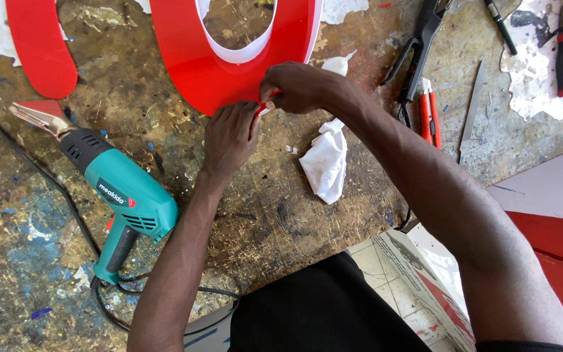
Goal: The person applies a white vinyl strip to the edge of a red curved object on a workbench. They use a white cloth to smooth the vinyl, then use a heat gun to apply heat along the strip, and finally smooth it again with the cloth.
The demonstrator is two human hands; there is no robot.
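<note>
1. At top centre of the frame, a red curved sign letter (229,72) with a white rim lies on the desk (275,215).
2. The left hand (230,135) presses flat on its lower edge, grip loose, holding nothing.
3. The right hand (298,88) has its grip pinched tight on that edge.
4. A teal heat gun (122,195) lies at left, a white rag (327,160) just right of the hands.

Crowded at the red letter's lower edge, open toward the bench front

Both hands, left hand (230,135) and right hand (298,87), sit against the red letter (229,72). The white cloth (326,163) lies just right of them and the teal heat gun (122,192) with its black cord (66,208) blocks the left; bare worktop (275,215) stays free between. Pliers (418,52) and a red knife (429,114) lie further right.
</note>
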